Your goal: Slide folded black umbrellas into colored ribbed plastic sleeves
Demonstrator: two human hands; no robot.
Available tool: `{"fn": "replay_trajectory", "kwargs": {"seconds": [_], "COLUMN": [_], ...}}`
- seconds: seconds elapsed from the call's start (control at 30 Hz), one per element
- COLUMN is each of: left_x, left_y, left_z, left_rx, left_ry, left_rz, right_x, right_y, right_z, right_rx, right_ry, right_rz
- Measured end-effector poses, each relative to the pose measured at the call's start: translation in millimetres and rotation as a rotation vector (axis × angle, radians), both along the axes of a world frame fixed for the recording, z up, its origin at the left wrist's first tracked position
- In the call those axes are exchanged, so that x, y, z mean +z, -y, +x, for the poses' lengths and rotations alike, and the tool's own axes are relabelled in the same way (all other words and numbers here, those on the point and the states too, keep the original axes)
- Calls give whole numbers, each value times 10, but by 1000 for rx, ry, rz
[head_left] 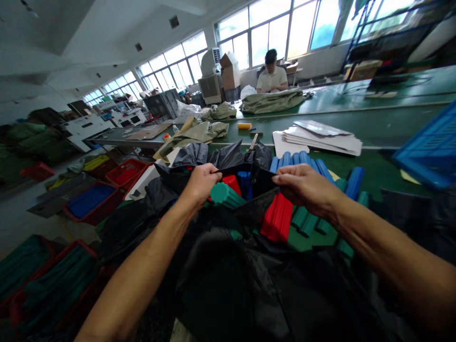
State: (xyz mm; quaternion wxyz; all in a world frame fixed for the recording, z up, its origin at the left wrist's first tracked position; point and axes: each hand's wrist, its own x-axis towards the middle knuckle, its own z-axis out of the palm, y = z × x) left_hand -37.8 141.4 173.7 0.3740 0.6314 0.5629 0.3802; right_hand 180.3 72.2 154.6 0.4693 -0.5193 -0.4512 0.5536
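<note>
Between my two hands a black bag [261, 209] is held up by its edge. My left hand [202, 183] pinches the edge on one side, and my right hand [297, 183] pinches it on the other. Inside the bag's mouth show a green ribbed rod [226, 195], a red piece [232, 184] and a blue piece [245, 183]. Just below my right hand lies a bundle of red ribbed rods [277, 217]. Beside it are several green rods [306, 221], with blue rods [297, 157] behind. The lower part of the bag is dark and hard to make out.
White sheets [320, 137] are stacked on the green table [377, 128], with a blue plastic crate [429, 147] at the right. Red bins [126, 172] stand at the left. Across the table sits a person [272, 78] near folded olive cloth [274, 100].
</note>
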Motion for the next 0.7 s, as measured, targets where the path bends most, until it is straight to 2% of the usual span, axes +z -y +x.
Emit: {"fn": "replay_trajectory", "kwargs": {"seconds": [0.13,0.2,0.27,0.33,0.4,0.47,0.53,0.63,0.7], "left_x": [274,325,295,215,145,165,342,873,1226], "left_y": [-55,-92,-186,-358,-599,-892,-1207,-1612,-1796], "left_z": [35,75,112,157,230,328,419,445,361], "left_rx": [-150,-219,-220,-194,-186,-129,-16,104,198], "left_ry": [-197,-223,-226,-239,-296,-363,-423,-464,-556], "left_rz": [143,156,137,126,165,228,300,440,579], "right_x": [160,195,187,155,144,206,374,759,967], "right_y": [-131,-172,-213,-287,-426,-641,-912,-1331,-1574], "right_z": [64,117,181,235,262,252,205,64,-65], "right_rx": [28,48,65,55,20,-46,-153,-302,-335], "right_ry": [78,53,-27,-5,86,132,149,167,188], "right_rz": [5,9,-1,-28,-46,-32,25,242,400]}}
